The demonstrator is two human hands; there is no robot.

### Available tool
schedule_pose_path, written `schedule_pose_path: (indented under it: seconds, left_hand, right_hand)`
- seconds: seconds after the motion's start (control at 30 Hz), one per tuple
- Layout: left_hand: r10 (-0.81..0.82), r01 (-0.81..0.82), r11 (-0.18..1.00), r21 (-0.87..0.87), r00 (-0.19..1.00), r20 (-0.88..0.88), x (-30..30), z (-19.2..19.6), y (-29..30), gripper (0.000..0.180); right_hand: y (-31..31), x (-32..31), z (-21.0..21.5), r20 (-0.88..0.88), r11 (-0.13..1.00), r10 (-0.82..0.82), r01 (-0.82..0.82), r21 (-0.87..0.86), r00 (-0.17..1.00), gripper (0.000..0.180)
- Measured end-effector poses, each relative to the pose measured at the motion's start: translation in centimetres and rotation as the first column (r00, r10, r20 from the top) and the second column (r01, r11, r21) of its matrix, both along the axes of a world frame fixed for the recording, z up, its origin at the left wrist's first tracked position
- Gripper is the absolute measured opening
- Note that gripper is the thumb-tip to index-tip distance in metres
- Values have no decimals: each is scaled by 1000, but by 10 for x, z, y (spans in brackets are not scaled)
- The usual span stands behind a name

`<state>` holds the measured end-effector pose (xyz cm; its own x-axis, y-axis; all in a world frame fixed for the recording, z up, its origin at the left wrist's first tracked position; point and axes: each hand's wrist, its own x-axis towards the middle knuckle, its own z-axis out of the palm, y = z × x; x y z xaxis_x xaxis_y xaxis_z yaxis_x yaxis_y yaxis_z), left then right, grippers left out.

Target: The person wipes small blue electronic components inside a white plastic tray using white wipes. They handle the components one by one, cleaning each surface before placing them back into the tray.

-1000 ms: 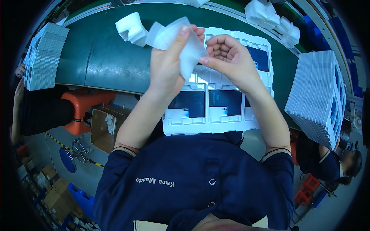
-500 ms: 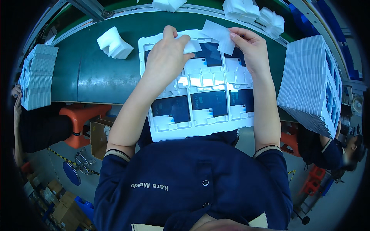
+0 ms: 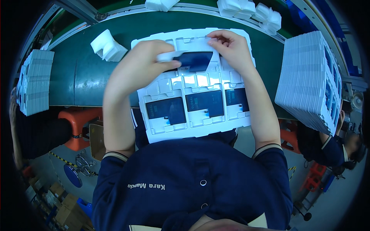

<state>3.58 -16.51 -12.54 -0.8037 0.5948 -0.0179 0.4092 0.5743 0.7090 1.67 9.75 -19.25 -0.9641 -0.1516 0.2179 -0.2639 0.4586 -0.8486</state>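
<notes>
A white moulded tray (image 3: 144, 133) lies before me, its compartments holding flat black L-shaped pieces that look like battery packs, such as the lower middle one (image 3: 205, 103). My left hand (image 3: 144, 61), blurred, is closed on a small stack of white foam sheets (image 3: 166, 57) above the tray's upper left. My right hand (image 3: 231, 48) is at the upper right, thumb and forefinger pinched at the edge of a thin white sheet (image 3: 198, 44). That sheet spans the gap between my hands, just beyond the dark upper middle piece (image 3: 196, 61). My hands hide parts of the upper row.
A tall stack of white trays (image 3: 304, 81) stands at the right, another (image 3: 36, 81) at the left. A folded bundle of foam sheets (image 3: 108, 47) lies on the green table (image 3: 90, 82). More bundles (image 3: 236, 7) sit along the far ledge. People sit at both sides.
My right hand has moved left with the white sheet, from the upper right compartment toward the upper middle. My left hand has shifted left and nearer me, still with its foam sheets.
</notes>
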Motion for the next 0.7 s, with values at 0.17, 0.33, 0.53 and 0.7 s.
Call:
schedule_pose_path:
  seconds: [0.17, 0.33, 0.53, 0.7]
  left_hand:
    - [-167, 140, 972, 187, 976, 139, 23, 12, -19, 21]
    - [-168, 128, 977, 171, 955, 244, 28, 6, -8, 23]
    - [-15, -83, 973, 215, 908, 418, 28, -2, 2, 22]
    - [-8, -275, 880, 387, 806, 592, 26, -18, 5, 35]
  right_hand:
    - [-11, 3, 0, -129, 977, 48, -20, 213, 991, 20]
    - [-9, 4, -1, -239, 965, 58, 7, 263, 969, 26]
    - [-11, 31, 56, -447, 950, 287, -192, 245, 847, 38]
    - [-30, 71, 72, -345, 732, 556, -249, 634, 756, 48]
